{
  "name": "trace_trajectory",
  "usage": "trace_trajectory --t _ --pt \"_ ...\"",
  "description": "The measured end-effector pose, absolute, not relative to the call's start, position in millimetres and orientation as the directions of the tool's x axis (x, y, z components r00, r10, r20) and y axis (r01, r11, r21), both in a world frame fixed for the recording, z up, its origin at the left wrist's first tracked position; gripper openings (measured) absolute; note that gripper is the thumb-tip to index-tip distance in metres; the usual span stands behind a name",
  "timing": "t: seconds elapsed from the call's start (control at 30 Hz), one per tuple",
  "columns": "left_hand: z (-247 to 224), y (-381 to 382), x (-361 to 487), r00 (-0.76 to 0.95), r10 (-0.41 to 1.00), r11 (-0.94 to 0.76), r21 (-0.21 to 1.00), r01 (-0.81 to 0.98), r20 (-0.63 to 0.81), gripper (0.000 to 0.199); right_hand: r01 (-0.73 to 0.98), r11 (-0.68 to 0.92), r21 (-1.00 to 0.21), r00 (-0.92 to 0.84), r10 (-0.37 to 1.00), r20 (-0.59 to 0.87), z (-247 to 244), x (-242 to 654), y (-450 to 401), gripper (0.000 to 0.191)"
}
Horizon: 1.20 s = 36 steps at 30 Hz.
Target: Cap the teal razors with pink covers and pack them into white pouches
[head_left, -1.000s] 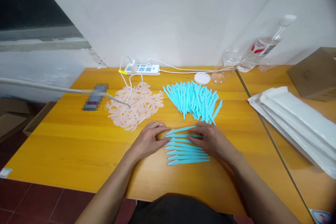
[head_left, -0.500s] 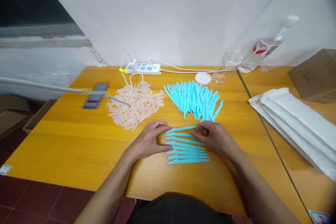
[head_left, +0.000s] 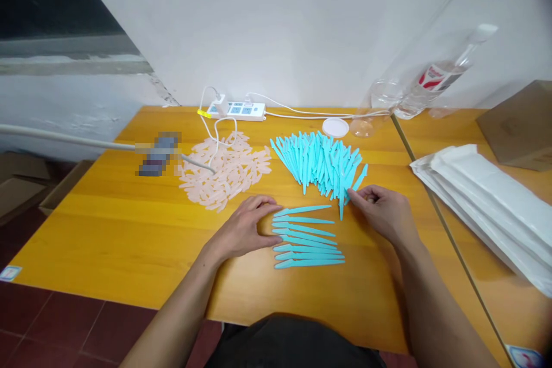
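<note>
Several flat turquoise sticks (head_left: pixel 308 261) lie spaced in a column on the table, each roughly crosswise. At their left ends rests my left hand (head_left: pixel 246 227), thumb and fingers apart, with the fingertips beside the upper sticks. Behind them is a heaped pile of turquoise sticks (head_left: pixel 317 161). My right hand (head_left: pixel 382 210) is at the pile's front right edge, its thumb and finger pinched on a turquoise stick (head_left: pixel 342 198) that points toward me. A pile of pale pink pieces (head_left: pixel 224 172) lies to the left of the turquoise pile.
A power strip (head_left: pixel 237 110) with white cables stands by the wall. At the back right are a round white lid (head_left: pixel 335 127), a clear jar (head_left: pixel 379 103), a bottle (head_left: pixel 435 80) and a cardboard box (head_left: pixel 517 126). White packages (head_left: pixel 478 201) lie right; a pixelated object (head_left: pixel 158 154) lies left.
My right hand has moved from the right ends of the laid-out sticks up and right to the pile, and has taken hold of a stick. My left hand has hardly moved.
</note>
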State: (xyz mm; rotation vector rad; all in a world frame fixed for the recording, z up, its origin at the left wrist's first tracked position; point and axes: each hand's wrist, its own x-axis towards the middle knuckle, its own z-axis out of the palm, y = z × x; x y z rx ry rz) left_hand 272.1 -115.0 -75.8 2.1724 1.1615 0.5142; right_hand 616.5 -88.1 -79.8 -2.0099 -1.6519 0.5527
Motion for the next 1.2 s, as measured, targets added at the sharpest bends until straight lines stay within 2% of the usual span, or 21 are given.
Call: trace_trajectory --t 0.23,0.43,0.6,0.83,1.2 --pt "-77.3 -114.0 270.9 0.545 0.837 -0.431 0.678 0.596 0.053 0.063 0.806 -0.203 -0.555 0.211 0.976 -0.051 -82.6 618.9 -85.6 0.049" --pt "-74.8 -113.7 268.1 0.500 0.861 -0.409 0.708 0.576 0.091 0.051 0.807 -0.263 -0.529 0.232 0.965 -0.125 -82.0 618.2 -83.5 0.049" --pt "-74.3 -115.6 266.7 0.515 0.853 -0.418 0.704 0.574 0.087 0.056 0.800 -0.256 -0.543 0.218 0.967 -0.135 -81.6 617.2 -84.4 0.052" --pt "-77.9 -111.9 272.3 0.459 0.883 -0.395 0.684 0.613 0.100 0.041 0.808 -0.244 -0.536 0.208 0.970 -0.128 -81.2 617.4 -85.2 0.053" --pt "-72.9 -118.4 268.3 0.520 0.852 -0.408 0.690 0.598 0.053 0.066 0.816 -0.231 -0.529 0.185 0.973 -0.139 -83.0 616.7 -85.1 0.055"
